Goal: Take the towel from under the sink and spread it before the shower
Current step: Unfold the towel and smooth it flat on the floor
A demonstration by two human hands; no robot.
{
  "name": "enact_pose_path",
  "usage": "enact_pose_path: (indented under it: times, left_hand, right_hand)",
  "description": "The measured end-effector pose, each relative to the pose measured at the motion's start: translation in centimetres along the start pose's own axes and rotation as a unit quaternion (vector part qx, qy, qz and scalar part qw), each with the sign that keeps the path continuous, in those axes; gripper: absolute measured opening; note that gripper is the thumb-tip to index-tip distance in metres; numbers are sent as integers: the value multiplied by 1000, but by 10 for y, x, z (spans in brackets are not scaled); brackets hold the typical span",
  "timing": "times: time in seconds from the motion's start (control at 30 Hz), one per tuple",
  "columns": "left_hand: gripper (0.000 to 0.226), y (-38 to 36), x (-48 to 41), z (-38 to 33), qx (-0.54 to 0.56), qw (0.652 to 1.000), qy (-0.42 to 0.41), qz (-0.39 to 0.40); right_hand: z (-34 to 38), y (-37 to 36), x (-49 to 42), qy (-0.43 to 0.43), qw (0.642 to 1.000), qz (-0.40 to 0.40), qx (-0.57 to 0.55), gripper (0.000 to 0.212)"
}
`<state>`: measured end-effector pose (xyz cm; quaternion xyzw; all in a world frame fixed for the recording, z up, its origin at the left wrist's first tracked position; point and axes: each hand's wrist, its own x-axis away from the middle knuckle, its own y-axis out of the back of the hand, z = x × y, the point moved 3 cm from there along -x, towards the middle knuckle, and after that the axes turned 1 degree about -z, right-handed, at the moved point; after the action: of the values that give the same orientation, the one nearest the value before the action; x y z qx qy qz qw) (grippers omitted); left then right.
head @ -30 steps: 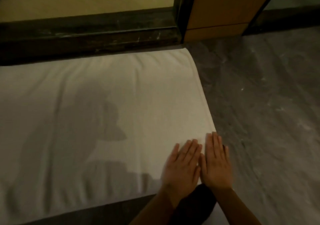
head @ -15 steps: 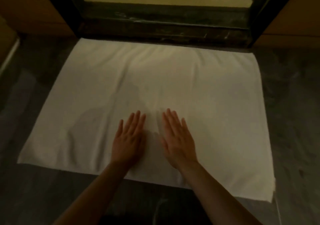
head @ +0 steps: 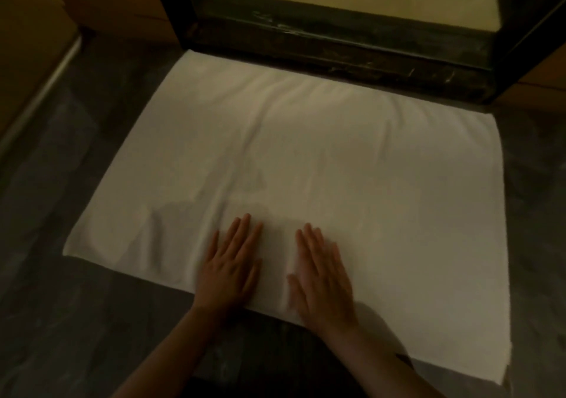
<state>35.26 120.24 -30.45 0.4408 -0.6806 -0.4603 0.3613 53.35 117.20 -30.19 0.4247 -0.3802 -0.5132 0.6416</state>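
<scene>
Both hands have drifted a little further apart since half a second ago, and the view has tilted. White towel [head: 306, 164] lies spread across the dark floor [head: 61, 321], its far edge against the shower threshold [head: 337, 51] at the top. Left hand [head: 229, 272] and right hand [head: 324, 281] press flat with straight fingers near the lower edge, apparently smoothing wrinkles.

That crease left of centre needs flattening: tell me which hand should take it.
Probably the left hand: it lies flat on the towel just below the crease; the right hand rests farther right.
</scene>
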Motion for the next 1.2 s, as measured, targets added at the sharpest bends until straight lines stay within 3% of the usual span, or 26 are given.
enact_pose_path:
  times: [0.1,0.27,0.33,0.43,0.83,1.07,1.2]
  left_hand:
    - [62,10,-6,16,9,999,43,-19]
    - [65,12,-4,21,8,998,57,4]
    - [62,13,-3,27,23,997,77,-5]
    - [65,18,-3,55,35,983,176,-26]
    - [59,42,16,164,-33,931,355,-81]
    - [61,50,42,194,-29,905,416,-80]
    - [64,57,39,205,-55,890,447,-66]
  right_hand:
    - [-20,10,-3,-16,1000,5,5,65]
    - [-3,-5,26,140,987,79,18,69]
    - [10,-8,25,137,987,87,-8,71]
    - [43,-7,-8,117,990,59,-56,67]
    - [176,-57,-135,182,977,105,17,69]
    - [186,-75,-141,216,969,106,50,71]
    - [181,-68,-146,252,962,109,9,70]
